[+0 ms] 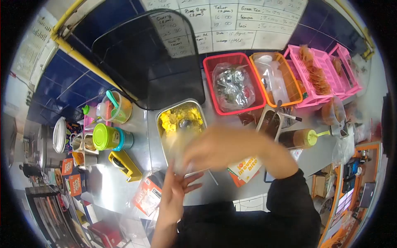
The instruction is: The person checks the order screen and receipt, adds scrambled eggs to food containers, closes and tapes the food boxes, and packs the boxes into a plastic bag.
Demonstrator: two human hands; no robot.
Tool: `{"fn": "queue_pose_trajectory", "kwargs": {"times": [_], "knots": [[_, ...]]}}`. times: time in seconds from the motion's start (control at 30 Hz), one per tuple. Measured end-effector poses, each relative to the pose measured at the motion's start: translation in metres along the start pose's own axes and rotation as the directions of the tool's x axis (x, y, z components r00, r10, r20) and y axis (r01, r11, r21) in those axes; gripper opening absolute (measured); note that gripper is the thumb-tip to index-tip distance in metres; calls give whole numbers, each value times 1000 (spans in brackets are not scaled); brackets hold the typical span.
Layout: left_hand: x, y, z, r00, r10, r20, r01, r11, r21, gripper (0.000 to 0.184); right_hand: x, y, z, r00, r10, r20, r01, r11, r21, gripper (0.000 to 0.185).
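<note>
My right hand [219, 146] reaches in from the right over the near part of a metal tray [162, 140], smeared by motion. The tray holds yellow food [169, 122] with a dark rounded utensil in it. Just below, my left hand [175, 188] is raised palm up, some fingers apart, its upper fingers meeting the right hand. Something pale and translucent [177, 151] is between the two hands, too blurred to name; which hand grips it cannot be told. A clear plastic packet [147, 197] lies left of my left hand.
A black lid [149, 62] leans on the wall behind the tray. Red basket [211, 89], orange basket [271, 103] and pink baskets [331, 80] stand behind. A yellow tape dispenser [129, 167] and green-lidded tub [104, 136] stand left; a brown-filled jar [291, 138] stands right.
</note>
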State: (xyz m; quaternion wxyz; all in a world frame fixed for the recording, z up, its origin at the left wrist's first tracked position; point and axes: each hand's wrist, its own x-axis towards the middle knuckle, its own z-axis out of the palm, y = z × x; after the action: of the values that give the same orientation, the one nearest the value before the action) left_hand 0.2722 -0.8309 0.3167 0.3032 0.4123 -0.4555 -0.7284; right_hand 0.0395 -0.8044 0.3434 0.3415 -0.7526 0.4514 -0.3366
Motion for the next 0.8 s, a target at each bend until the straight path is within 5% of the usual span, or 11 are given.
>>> {"fn": "queue_pose_trajectory", "kwargs": {"times": [0.17, 0.23, 0.27, 0.3, 0.33, 0.37, 0.43, 0.53, 0.63, 0.73, 0.8], "knots": [[16, -28, -40, 999, -5, -33, 15, 952, 305, 19, -33, 56, -50, 951, 308, -15, -287, 902, 324, 19], [0, -44, -70, 1000, -2, -22, 11, 912, 410, 18, -84, 160, -110, 737, 435, -518, -413, 896, 163, 15], [-9, -51, -83, 999, -30, -23, 37, 887, 461, 18, -115, 214, -136, 563, 472, -678, -622, 783, 28, 20], [-19, -63, -99, 995, -97, -23, 97, 880, 466, 19, -142, 249, -146, 366, 488, -792, -899, 406, -165, 22], [-22, -71, -108, 987, -161, -25, 154, 870, 469, 20, -169, 284, -155, 150, 480, -864, -971, -92, -220, 25], [-23, -67, -100, 984, -179, -9, 166, 890, 424, 24, -198, 332, -160, 142, 493, -858, -937, -212, -277, 25], [-23, -66, -98, 968, -247, 50, 200, 873, 445, 37, -214, 345, -146, 297, 314, -902, -905, -208, -371, 24], [-22, -56, -106, 884, -466, 39, 371, 751, 545, 38, -214, 343, -156, 203, 402, -893, -883, -319, -345, 24], [-10, -45, -96, 885, -455, 99, 310, 734, 604, 39, -223, 317, -161, 252, 200, -947, -964, -37, -264, 24], [-7, -48, -96, 866, -471, 171, 221, 665, 713, 40, -216, 281, -167, 105, 319, -942, -993, -9, -114, 23], [-6, -47, -93, 854, -469, 225, 156, 644, 749, 40, -248, 303, -175, 200, 176, -964, -979, 68, -191, 24]]}}
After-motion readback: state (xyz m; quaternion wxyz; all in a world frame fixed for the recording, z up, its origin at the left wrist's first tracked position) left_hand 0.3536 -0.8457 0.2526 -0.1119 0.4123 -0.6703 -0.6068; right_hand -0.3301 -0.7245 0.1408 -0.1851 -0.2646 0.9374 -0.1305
